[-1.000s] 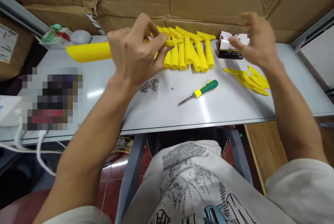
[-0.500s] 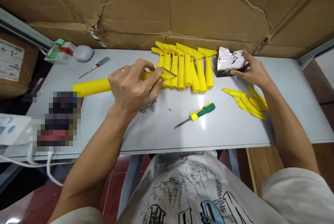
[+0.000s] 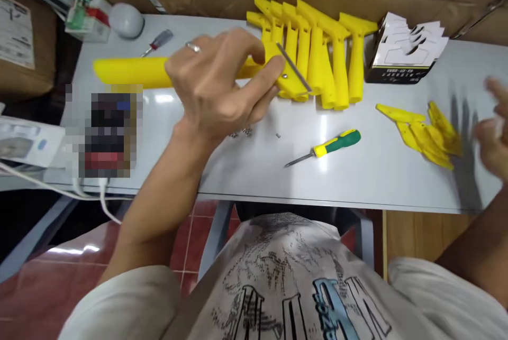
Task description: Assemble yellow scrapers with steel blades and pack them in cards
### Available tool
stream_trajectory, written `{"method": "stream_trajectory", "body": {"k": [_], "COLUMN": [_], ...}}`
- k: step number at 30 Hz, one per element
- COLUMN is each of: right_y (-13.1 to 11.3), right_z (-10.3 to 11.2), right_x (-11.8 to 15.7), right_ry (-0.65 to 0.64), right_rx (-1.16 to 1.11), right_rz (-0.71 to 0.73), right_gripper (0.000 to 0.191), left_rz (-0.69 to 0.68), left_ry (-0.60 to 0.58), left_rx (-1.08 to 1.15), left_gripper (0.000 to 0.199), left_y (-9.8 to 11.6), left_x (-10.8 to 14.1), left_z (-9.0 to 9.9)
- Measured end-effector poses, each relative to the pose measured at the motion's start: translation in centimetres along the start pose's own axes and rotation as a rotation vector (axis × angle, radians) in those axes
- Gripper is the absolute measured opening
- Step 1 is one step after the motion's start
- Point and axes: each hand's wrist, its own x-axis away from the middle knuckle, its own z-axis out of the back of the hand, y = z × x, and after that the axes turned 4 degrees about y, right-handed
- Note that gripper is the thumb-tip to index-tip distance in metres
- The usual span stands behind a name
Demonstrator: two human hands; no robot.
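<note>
My left hand point(image 3: 222, 83) is wrapped round a yellow scraper point(image 3: 130, 72), held over the table with its handle pointing left. A metal blade edge and a small screw show at the scraper's head, by my thumb and fingertips. Over at the right edge, my right hand point(image 3: 494, 131) is raised above the table, slightly blurred, fingers apart and holding nothing. Nearest to it lies a small pile of flat yellow pieces point(image 3: 428, 136). Several yellow scraper handles point(image 3: 356, 67) lie side by side at the back. Small screws point(image 3: 244, 132) are partly hidden below my left hand.
A green-and-yellow screwdriver point(image 3: 341, 141) lies mid-table. At the back right stands a black-and-white box point(image 3: 408, 57) with cut card edges. Another screwdriver point(image 3: 161, 39), a white rounded object point(image 3: 126, 20), a blurred-out device point(image 3: 107, 136) and a power strip point(image 3: 29, 136) are on the left.
My right hand has left the black-and-white box and moved right and nearer to me, its fingers spreading. My left hand still grips the scraper, its blade tilted differently. The camera view has shifted.
</note>
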Motion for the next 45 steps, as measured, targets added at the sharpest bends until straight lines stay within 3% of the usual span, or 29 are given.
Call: {"method": "stream_trajectory", "body": {"k": [2, 4, 6, 9, 11, 12, 14, 16, 19, 22, 24, 27, 29, 31, 33, 35, 37, 39, 45], "right_y": [-1.1, -2.9, -4.6, -6.5, -7.7, -8.5, -10.7, -13.3, -15.6, -14.9, -13.8, -14.3, -16.8, -20.0, -22.7, -24.2, -24.4, -24.2, -24.4], "right_z": [-2.5, -4.8, -6.1, -5.9, -5.0, -4.4, -3.7, -3.7, -4.7, -5.1, -4.5, -3.3, -3.0, -3.2, -3.7, -4.4, -5.0, -5.3, -5.9], "right_x": [2.3, 3.3, 3.3, 2.9, 2.8, 2.8, 2.9, 2.8, 2.6, 1.8, 0.5, -2.4, -4.2, -5.1, -5.0, -4.2, -3.3, -2.8, -2.4], "right_ry": [-0.048, -0.154, -0.171, 0.021, 0.187, 0.212, 0.094, -0.032, -0.096, -0.154, -0.126, 0.119, 0.335, 0.478, 0.477, 0.473, 0.472, 0.455, 0.403], "right_rx": [-0.134, -0.031, 0.015, -0.034, -0.103, -0.123, -0.113, -0.083, -0.067, -0.253, -0.541, -1.030, -1.353, -1.526, -1.585, -1.616, -1.654, -1.685, -1.669], "right_rz": [0.237, 0.324, 0.353, 0.369, 0.418, 0.479, 0.671, 0.865, 0.947, 0.935, 0.896, 0.824, 0.746, 0.634, 0.542, 0.481, 0.433, 0.389, 0.417], "right_gripper": [0.091, 0.092, 0.093, 0.089, 0.078, 0.069, 0.050, 0.044, 0.038, 0.025, 0.020, 0.043, 0.053, 0.052, 0.057, 0.059, 0.059, 0.060, 0.059], "left_rz": [0.037, 0.096, 0.068, 0.032, 0.024, 0.016, -0.023, -0.083, -0.123, -0.143, -0.266, -0.516, -0.607, -0.659, -0.677, -0.645, -0.586, -0.576, -0.541], "left_ry": [-0.047, -0.070, -0.105, -0.083, -0.089, -0.098, -0.122, -0.150, -0.159, -0.145, -0.137, 0.005, 0.190, 0.355, 0.408, 0.331, 0.211, 0.170, 0.309], "left_rx": [-0.058, -0.049, -0.002, 0.024, 0.028, 0.030, 0.023, 0.024, 0.109, 0.203, 0.154, -0.065, -0.196, -0.236, -0.220, -0.198, -0.169, -0.111, -0.047], "left_gripper": [0.055, 0.054, 0.047, 0.048, 0.053, 0.056, 0.063, 0.067, 0.063, 0.054, 0.051, 0.041, 0.034, 0.030, 0.027, 0.027, 0.030, 0.033, 0.024], "left_y": [0.6, 0.9, 0.7, -0.1, -0.3, -0.2, 0.1, 0.4, 0.3, -0.5, -1.1, -1.4, -0.9, 0.0, 0.8, 1.2, 1.3, 1.3, 1.7], "left_x": [-0.7, -1.1, -1.3, -1.3, -1.1, -1.1, -1.4, -2.0, -2.9, -3.4, -3.4, -2.8, -2.3, -1.7, -1.2, -0.7, -0.3, -0.1, 0.0], "left_z": [-0.2, -1.1, -2.2, -3.3, -3.6, -3.6, -3.6, -3.7, -4.5, -5.6, -6.3, -6.8, -6.6, -6.1, -5.7, -5.7, -6.0, -6.6, -7.6]}}
